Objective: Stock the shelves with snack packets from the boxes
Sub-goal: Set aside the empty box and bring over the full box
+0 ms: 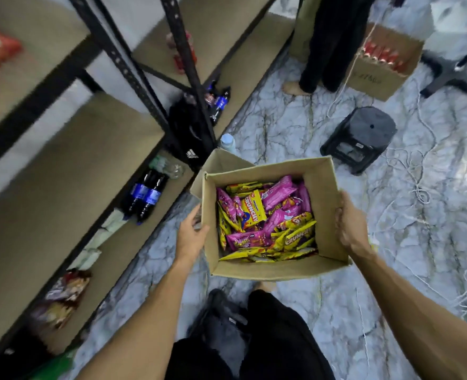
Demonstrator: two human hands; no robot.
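An open cardboard box [325, 215] sits between my hands above the marble floor, filled with several pink and yellow snack packets [265, 218]. My left hand [191, 234] grips the box's left wall, fingers curled round its outer side. On the right wall my right hand [350, 223] grips the box, with the thumb at the rim. The metal shelf unit [70, 171] with brown boards stands to my left. A few snack packets [62, 297] lie on its lower board.
Cola bottles [144, 196] lie on the lower shelf board. A black bag [191, 133] leans at the shelf post. A black stool [361, 138], a second box of red packets [383, 61], another person's legs [325, 45] and loose white cord [419, 193] occupy the floor ahead.
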